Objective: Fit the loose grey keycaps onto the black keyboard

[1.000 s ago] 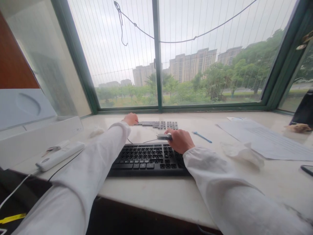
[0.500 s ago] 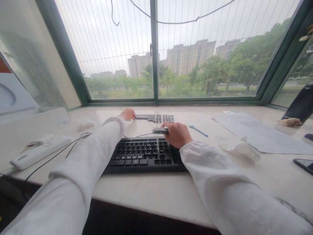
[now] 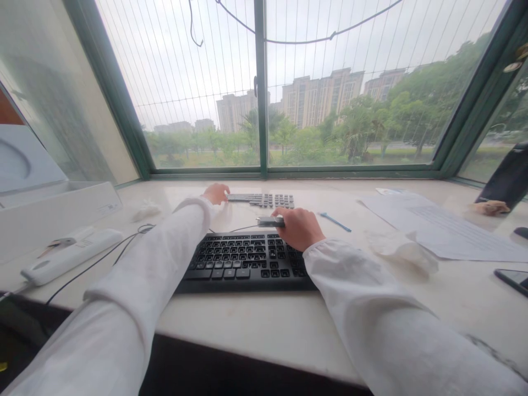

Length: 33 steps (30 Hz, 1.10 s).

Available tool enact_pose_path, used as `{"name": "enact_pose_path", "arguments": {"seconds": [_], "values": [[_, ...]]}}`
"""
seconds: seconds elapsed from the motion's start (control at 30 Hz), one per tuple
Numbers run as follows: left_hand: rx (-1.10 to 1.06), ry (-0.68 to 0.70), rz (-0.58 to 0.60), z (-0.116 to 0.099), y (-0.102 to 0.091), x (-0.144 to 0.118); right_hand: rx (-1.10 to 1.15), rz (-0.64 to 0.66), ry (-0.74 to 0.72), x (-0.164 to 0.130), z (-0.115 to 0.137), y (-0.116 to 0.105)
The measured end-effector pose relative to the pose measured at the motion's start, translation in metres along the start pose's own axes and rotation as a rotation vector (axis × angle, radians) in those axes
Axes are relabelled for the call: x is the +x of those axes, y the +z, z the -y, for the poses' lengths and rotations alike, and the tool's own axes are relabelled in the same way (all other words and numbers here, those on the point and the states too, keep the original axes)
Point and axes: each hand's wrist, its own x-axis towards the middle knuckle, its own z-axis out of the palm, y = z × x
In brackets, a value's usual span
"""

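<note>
A black keyboard [image 3: 231, 283] lies in front of me, most of its keycaps off and the sockets bare. Some wide caps still sit in its bottom row. My right hand [image 3: 303, 226] is closed on a small grey metal tool [image 3: 268, 221], whose kind I cannot make out, above the keyboard's back edge. Behind the keyboard, loose dark keycaps [image 3: 278, 200] lie in rows. At the left end of these rows is my left hand [image 3: 215, 193], its fingers drawn together; whatever they hold is too small to make out.
A blue stick-like tool [image 3: 336, 222] lies right of the keycaps. Printed paper [image 3: 449, 225], crumpled plastic [image 3: 406, 253] and a phone [image 3: 513, 279] are at the right. To the left are a white power strip [image 3: 70, 258], cables and an open white box [image 3: 53, 217].
My left hand has shifted very slightly at the left end of the keycap rows. My right hand holds the grey tool in nearly the same place.
</note>
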Motion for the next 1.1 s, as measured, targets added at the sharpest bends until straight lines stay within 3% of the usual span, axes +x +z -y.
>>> {"name": "enact_pose_path", "arguments": {"seconds": [0.17,0.27,0.43,0.57,0.63,0.77,0.93,1.1], "values": [[0.152,-0.011,-0.023,-0.022,-0.028,-0.021,-0.008,0.007,-0.001,0.000,0.000,0.000],[0.172,0.015,-0.132,-0.051,-0.051,-0.047,-0.012,0.000,-0.010,0.000,0.000,0.000],[0.128,0.194,-0.192,-0.103,-0.080,-0.123,-0.028,-0.041,0.012,0.001,-0.003,0.002],[-0.023,0.299,-0.203,-0.118,-0.073,-0.201,-0.035,-0.069,0.047,0.001,-0.007,0.005],[-0.077,0.308,-0.209,-0.111,-0.060,-0.235,-0.035,-0.071,0.055,0.001,-0.008,0.005],[-0.109,0.135,-0.349,-0.070,-0.033,-0.282,-0.038,-0.085,0.066,0.000,-0.008,0.005],[-0.134,0.063,-0.576,-0.006,-0.017,-0.306,-0.033,-0.128,0.072,-0.001,-0.004,0.004],[-0.193,0.144,-0.568,0.013,-0.012,-0.317,-0.003,-0.161,0.051,-0.001,0.001,0.004]]}}
